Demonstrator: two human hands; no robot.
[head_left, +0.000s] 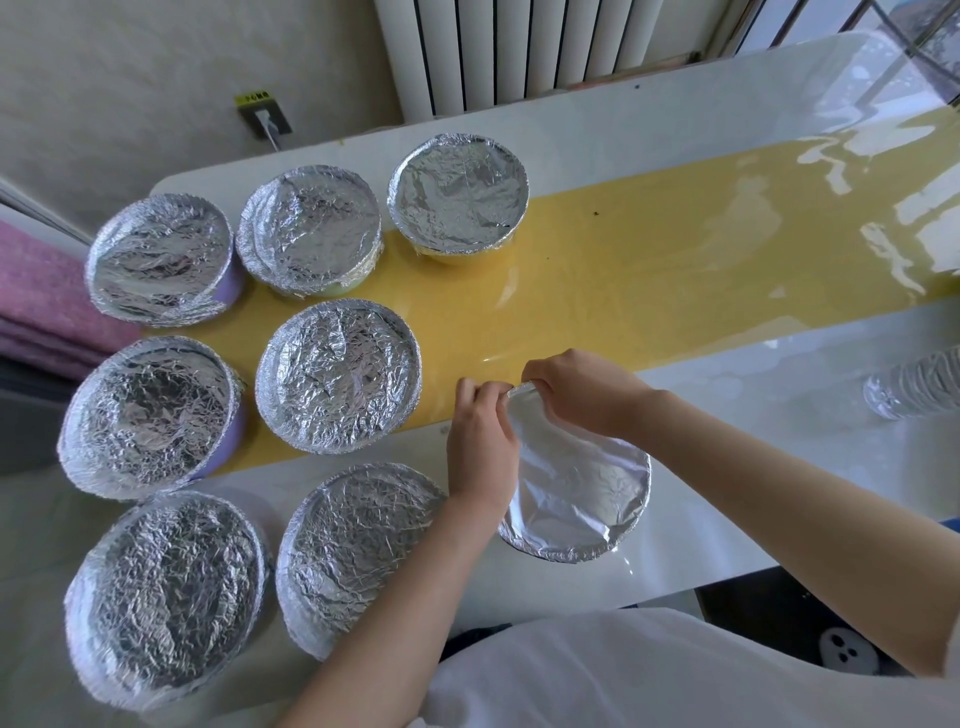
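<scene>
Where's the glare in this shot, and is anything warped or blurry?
Head view: window glare whitens the table at far right; the wide lens bends its edges and the radiator; the foil-covered bowl pinched by the left hand and right hand is sharp.

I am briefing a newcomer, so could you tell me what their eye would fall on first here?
Most striking are the seven foil-covered bowls crowding the left end of the table, their crinkled silver tops glinting. Next, the left hand and right hand pinch the far edge of the foil over an eighth bowl near the front edge. A glossy yellow strip runs along the white tabletop behind them.
</scene>
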